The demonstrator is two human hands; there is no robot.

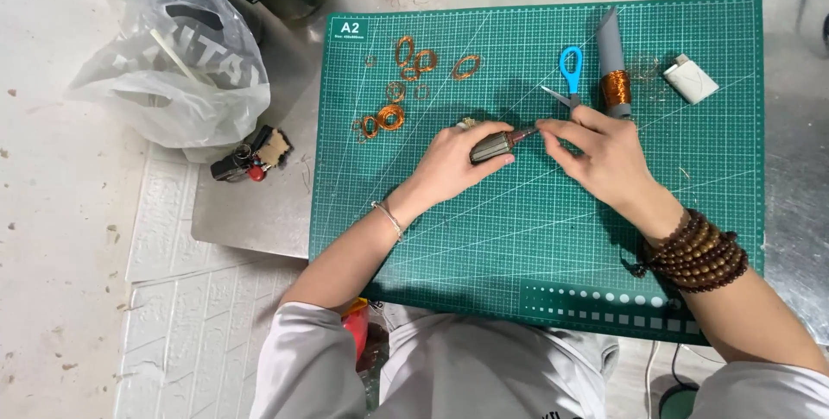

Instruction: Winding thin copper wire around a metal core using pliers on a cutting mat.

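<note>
Gripping a motor rotor [494,146], both hands [458,160] work mid-mat [535,246], edges well apart.

Your scene is evenly and brightly lit, with soft, diffuse light. Shadows are short and faint: your left hand [456,160] and right hand [604,156] cast soft shadows on the green cutting mat [535,246], falling mainly toward 6 o'clock. You have mild glare on the clear plastic bag [177,74] at 10 o'clock and a dull sheen on the metal sheet [259,212]. Focus is sharp at centre; the mat's edges bow slightly, showing wide-angle distortion toward the frame borders. No motion blur is evident.
</note>
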